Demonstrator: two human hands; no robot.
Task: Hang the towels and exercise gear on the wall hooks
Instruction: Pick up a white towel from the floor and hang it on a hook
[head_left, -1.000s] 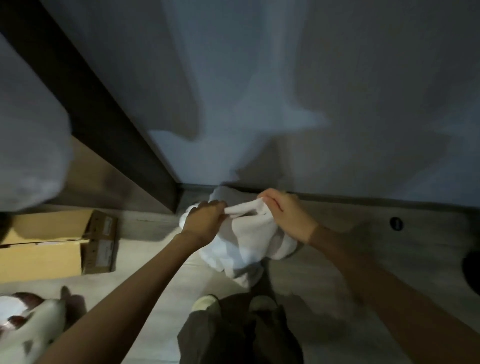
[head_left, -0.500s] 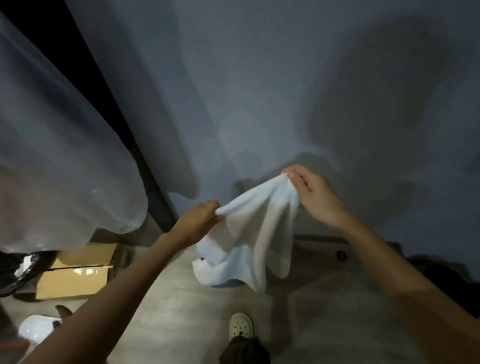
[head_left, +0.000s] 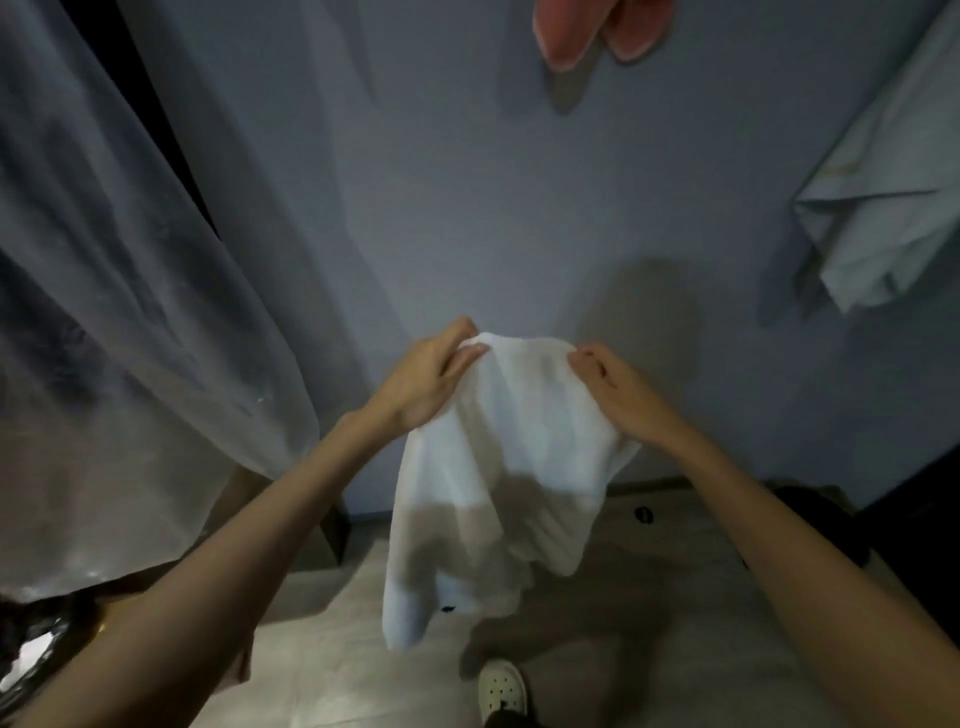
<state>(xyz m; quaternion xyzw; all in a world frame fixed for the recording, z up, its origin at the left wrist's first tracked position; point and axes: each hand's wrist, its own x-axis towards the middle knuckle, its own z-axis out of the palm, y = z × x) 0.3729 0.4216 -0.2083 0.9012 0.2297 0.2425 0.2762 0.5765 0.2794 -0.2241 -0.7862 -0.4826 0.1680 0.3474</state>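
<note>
Since half a second ago, both hands have risen; left hand (head_left: 426, 382) and right hand (head_left: 618, 392) pinch the white towel (head_left: 498, 467), hanging lengthwise downward.

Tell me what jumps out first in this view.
A white towel hangs at centre, its top edge gripped by the left hand and the right hand. Behind it on the wall, a pink cloth hangs top centre and a pale blue towel at right.

The white towel (head_left: 511, 447) is soft matt cloth; the curtain (head_left: 130, 291) is sheer, faintly glossy fabric; the wall (head_left: 467, 208) is smooth, matt paint.
</note>
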